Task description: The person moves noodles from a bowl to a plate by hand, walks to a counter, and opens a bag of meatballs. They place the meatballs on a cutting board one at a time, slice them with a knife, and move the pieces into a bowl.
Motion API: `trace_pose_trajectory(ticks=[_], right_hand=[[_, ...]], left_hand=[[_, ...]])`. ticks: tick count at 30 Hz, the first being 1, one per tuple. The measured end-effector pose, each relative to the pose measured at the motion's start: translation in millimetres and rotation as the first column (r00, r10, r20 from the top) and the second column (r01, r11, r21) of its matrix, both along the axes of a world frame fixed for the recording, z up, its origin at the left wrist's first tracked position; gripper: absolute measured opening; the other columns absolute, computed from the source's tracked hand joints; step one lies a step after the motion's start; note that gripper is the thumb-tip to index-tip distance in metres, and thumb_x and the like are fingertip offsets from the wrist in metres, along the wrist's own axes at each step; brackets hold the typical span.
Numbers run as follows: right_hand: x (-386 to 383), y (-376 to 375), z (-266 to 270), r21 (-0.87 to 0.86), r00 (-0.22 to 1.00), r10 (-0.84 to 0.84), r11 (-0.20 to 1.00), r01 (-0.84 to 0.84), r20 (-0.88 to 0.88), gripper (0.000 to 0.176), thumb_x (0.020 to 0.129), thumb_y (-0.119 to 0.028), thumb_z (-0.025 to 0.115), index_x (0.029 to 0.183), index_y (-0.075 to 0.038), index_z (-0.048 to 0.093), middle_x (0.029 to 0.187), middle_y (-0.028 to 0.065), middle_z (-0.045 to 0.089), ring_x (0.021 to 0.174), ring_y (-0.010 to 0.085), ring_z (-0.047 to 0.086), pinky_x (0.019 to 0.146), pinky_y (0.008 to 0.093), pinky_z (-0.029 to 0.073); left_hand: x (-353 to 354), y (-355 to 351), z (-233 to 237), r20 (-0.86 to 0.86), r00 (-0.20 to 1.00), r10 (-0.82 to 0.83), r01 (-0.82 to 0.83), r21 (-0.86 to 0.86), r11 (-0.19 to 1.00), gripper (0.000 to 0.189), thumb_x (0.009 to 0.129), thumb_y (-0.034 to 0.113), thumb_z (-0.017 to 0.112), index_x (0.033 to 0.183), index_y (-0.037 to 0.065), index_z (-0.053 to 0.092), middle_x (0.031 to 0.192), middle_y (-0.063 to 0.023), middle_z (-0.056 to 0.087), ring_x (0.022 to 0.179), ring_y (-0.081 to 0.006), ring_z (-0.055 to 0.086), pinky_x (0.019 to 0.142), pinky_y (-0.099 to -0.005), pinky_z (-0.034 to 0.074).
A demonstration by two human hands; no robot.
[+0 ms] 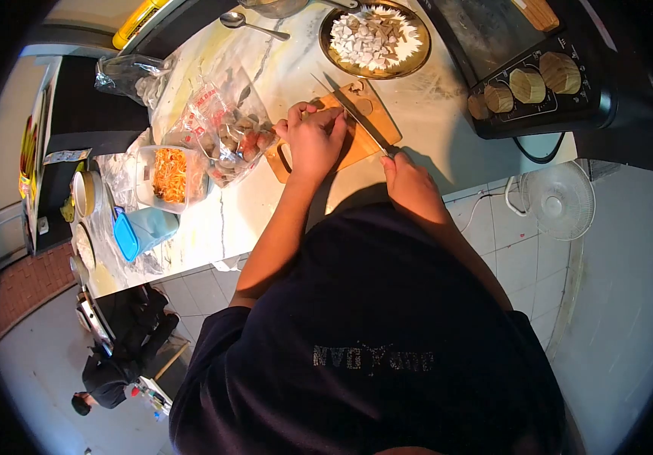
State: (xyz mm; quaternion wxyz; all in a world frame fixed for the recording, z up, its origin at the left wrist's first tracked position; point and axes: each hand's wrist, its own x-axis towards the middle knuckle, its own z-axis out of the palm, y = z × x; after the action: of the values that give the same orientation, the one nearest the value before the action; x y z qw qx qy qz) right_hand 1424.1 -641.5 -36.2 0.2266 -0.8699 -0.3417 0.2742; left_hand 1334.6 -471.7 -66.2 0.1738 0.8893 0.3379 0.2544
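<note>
A wooden cutting board (379, 114) lies on the marble-patterned counter. My right hand (411, 184) is closed round the handle of a knife (366, 125), whose blade slants up and left across the board. Over the board's left part, my left hand (315, 140) has its fingers bent and pressed together near the blade; what they hold, if anything, is hidden. Just left of that hand sits a clear plastic bag (228, 136) of brownish round pieces. Beyond the board stands a round tray (328, 59) with chopped pale pieces.
To the left are a tub of orange shreds (169, 176), a blue-lidded container (144, 231) and another plastic bag (135, 76). A spoon (254, 26) lies at the back. A black appliance with knobs (542, 95) stands right. A person (110, 375) is at lower left.
</note>
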Motion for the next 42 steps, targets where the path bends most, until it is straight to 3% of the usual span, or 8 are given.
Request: trace_pose_trajectory(ticks=[13,21,24,26,29,31,35,42], right_hand=[[5,-4,2,-0.040,0.999,0.022,0.999,-0.023,-0.038,0.043,0.102,-0.037,0.041,0.095,0.001,0.059,0.086,0.0316,0.065,0.088,0.0508,0.062,0.080,0.0565,0.049],[10,-19,6,-0.045,0.991,0.049,0.997,-0.055,-0.124,0.047,0.102,-0.040,0.038,0.096,0.001,0.059,0.090,0.0311,0.064,0.091,0.0498,0.061,0.081,0.0566,0.048],[9,-22,13,-0.011,0.992,0.028,0.999,-0.030,-0.121,0.044,0.101,-0.039,0.042,0.094,0.000,0.060,0.085,0.0300,0.064,0.086,0.0496,0.062,0.076,0.0560,0.049],[11,-25,12,0.126,0.999,-0.027,0.992,0.029,-0.018,0.039,0.100,-0.036,0.047,0.090,-0.001,0.060,0.077,0.0278,0.064,0.079,0.0497,0.062,0.069,0.0553,0.050],[17,-27,5,0.152,0.996,-0.053,0.988,0.041,0.076,0.037,0.099,-0.035,0.050,0.086,-0.002,0.059,0.071,0.0257,0.064,0.072,0.0491,0.062,0.064,0.0548,0.050],[19,-28,4,0.129,0.994,-0.050,0.991,0.037,0.098,0.037,0.099,-0.036,0.050,0.085,-0.002,0.058,0.071,0.0261,0.064,0.072,0.0488,0.062,0.064,0.0553,0.050],[23,-29,3,0.076,0.992,-0.048,0.996,0.039,0.117,0.039,0.099,-0.037,0.050,0.083,-0.003,0.057,0.070,0.0268,0.063,0.072,0.0484,0.063,0.064,0.0563,0.049],[25,-27,0,0.088,0.988,-0.064,0.995,0.052,0.138,0.039,0.099,-0.039,0.049,0.084,-0.004,0.057,0.070,0.0265,0.063,0.071,0.0488,0.062,0.064,0.0567,0.049]], left_hand=[[1,1,2,-0.015,1.000,0.024,-0.024,-0.008,1.000,0.017,0.082,0.027,0.071,0.092,0.016,0.078,0.075,0.0008,0.069,0.103,-0.0224,0.052,0.090,-0.0441,0.027],[-8,7,11,-0.055,0.997,0.048,-0.051,-0.059,0.997,0.020,0.082,0.031,0.070,0.092,0.016,0.077,0.080,-0.0026,0.069,0.102,-0.0246,0.054,0.087,-0.0459,0.029],[-10,6,21,-0.126,0.991,0.039,-0.039,0.005,0.999,0.019,0.082,0.031,0.069,0.093,0.016,0.076,0.084,-0.0035,0.070,0.102,-0.0255,0.054,0.087,-0.0471,0.029],[-10,7,28,-0.179,0.983,0.033,-0.025,0.050,0.998,0.019,0.083,0.030,0.068,0.093,0.016,0.075,0.087,-0.0037,0.071,0.102,-0.0260,0.054,0.087,-0.0477,0.030],[-6,7,30,-0.221,0.975,-0.031,0.057,0.114,0.992,0.019,0.083,0.029,0.067,0.094,0.015,0.075,0.089,-0.0034,0.072,0.102,-0.0267,0.054,0.087,-0.0489,0.030],[-3,7,31,-0.243,0.970,-0.013,0.032,0.074,0.997,0.021,0.085,0.035,0.067,0.095,0.018,0.076,0.093,-0.0028,0.073,0.106,-0.0270,0.057,0.091,-0.0476,0.032],[-8,12,32,-0.200,0.980,0.011,-0.005,0.026,1.000,0.019,0.083,0.029,0.068,0.094,0.015,0.075,0.088,-0.0029,0.072,0.102,-0.0279,0.056,0.089,-0.0472,0.030],[-28,27,25,-0.029,0.996,0.087,-0.091,-0.175,0.980,0.019,0.083,0.032,0.069,0.091,0.016,0.077,0.089,-0.0031,0.073,0.100,-0.0250,0.059,0.092,-0.0433,0.029]])
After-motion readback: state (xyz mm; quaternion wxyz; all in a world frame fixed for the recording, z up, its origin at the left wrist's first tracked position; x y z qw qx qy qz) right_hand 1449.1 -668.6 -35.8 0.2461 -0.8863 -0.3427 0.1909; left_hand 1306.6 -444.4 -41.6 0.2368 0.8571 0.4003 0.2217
